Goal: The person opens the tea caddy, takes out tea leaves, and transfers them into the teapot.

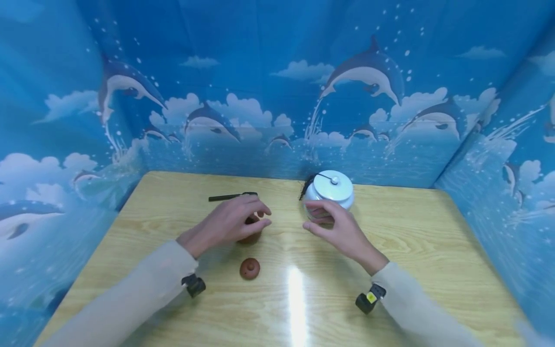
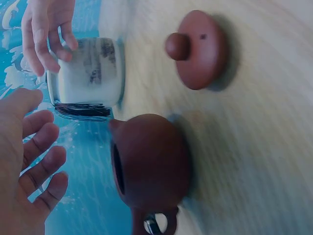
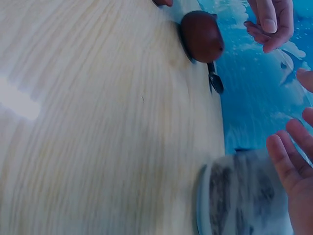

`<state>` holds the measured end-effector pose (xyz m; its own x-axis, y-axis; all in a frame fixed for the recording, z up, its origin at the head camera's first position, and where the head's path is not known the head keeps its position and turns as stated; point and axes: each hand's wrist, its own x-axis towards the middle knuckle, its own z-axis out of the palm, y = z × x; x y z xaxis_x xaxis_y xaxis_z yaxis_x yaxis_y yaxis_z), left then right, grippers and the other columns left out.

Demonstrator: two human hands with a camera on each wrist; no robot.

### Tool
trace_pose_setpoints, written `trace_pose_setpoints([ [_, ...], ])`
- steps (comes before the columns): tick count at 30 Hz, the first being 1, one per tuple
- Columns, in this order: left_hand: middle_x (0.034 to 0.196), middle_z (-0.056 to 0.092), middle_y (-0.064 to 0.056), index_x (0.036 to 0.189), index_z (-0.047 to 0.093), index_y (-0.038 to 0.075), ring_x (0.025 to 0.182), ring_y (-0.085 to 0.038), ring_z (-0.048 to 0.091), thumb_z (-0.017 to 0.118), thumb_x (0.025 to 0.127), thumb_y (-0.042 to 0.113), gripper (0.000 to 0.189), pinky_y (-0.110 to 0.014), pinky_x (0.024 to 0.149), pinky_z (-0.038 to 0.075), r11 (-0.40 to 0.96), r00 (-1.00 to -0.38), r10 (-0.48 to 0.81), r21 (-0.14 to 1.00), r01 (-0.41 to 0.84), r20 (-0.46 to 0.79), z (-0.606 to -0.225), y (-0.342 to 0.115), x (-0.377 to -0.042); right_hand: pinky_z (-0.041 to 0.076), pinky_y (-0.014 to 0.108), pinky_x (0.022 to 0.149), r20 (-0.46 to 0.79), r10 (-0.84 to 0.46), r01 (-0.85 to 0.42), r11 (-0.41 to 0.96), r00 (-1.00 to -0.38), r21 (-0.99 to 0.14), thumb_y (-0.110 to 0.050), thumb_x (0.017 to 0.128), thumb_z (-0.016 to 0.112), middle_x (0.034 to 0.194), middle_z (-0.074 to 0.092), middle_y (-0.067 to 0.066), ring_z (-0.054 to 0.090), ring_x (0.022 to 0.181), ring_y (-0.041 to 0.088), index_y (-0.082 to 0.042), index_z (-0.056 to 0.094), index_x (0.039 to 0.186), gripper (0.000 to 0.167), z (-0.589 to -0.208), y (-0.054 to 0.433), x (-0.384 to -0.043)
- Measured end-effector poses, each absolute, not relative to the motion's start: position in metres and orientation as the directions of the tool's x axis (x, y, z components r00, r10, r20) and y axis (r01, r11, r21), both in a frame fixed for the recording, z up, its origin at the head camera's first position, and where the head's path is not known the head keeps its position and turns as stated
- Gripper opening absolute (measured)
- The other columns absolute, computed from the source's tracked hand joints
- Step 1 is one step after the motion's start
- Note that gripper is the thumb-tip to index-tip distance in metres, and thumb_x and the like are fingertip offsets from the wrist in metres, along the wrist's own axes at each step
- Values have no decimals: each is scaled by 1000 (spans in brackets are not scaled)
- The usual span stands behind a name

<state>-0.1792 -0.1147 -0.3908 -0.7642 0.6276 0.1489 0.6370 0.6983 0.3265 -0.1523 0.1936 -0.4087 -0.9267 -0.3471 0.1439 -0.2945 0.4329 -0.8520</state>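
Observation:
My left hand (image 1: pixel 234 220) hovers over a small reddish-brown clay teapot (image 1: pixel 250 236), its fingers loosely bent and holding nothing. In the left wrist view the lidless teapot (image 2: pixel 152 164) stands apart from the fingers, its dark opening partly in sight. The matching round lid (image 1: pixel 249 268), with a knob, lies on the table on the near side of the pot. At the front of a white lidded jar (image 1: pixel 331 185) is my right hand (image 1: pixel 340 231), fingers relaxed and gripping nothing. Dark painted marks show on the jar (image 3: pixel 244 196) in the right wrist view.
A black spoon-like tool (image 1: pixel 225 197) lies behind the teapot. A black tassel (image 1: pixel 307 188) hangs at the jar's left side. Blue dolphin-print curtains (image 1: pixel 260 96) stand behind and beside the wooden table (image 1: pixel 416 241).

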Motion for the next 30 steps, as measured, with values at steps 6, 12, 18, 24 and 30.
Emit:
trace_pose_setpoints([
  [6,113,76,1,128,77,17,104,-17,72,70,108,40,31,-39,90,62,707,-774,612,327,627,161,-385,-100,-192,63,32,98,200,-286,-317,462,-937,-828,-21,102,81,137,71,10,73,118,27,-13,64,147,49,-402,216,-149],
  [12,117,74,1,133,75,19,109,-17,70,69,108,42,34,-41,96,61,726,-792,597,338,600,124,-381,-82,-203,59,17,93,303,-199,-362,465,-932,-808,-14,104,77,128,74,10,69,112,16,-8,69,137,35,-396,235,-149],
  [18,120,73,1,135,73,21,112,-17,68,69,108,42,34,-41,97,60,719,-795,592,361,594,130,-378,-66,-210,55,11,92,319,-132,-341,502,-938,-795,-15,106,74,127,73,12,65,110,5,-5,68,136,32,-392,250,-152],
  [24,124,73,-2,136,72,21,117,-20,66,68,109,42,35,-42,98,59,717,-800,584,375,588,139,-376,-57,-217,54,9,91,286,-78,-282,540,-955,-793,-22,106,74,129,70,14,63,111,4,-6,66,141,39,-392,262,-157],
  [30,125,72,1,138,71,24,121,-19,65,69,108,45,37,-42,101,59,743,-814,572,356,567,103,-372,-49,-222,54,9,91,236,-67,-232,554,-970,-799,-30,107,74,140,65,13,61,121,17,-7,59,149,50,-398,274,-165],
])
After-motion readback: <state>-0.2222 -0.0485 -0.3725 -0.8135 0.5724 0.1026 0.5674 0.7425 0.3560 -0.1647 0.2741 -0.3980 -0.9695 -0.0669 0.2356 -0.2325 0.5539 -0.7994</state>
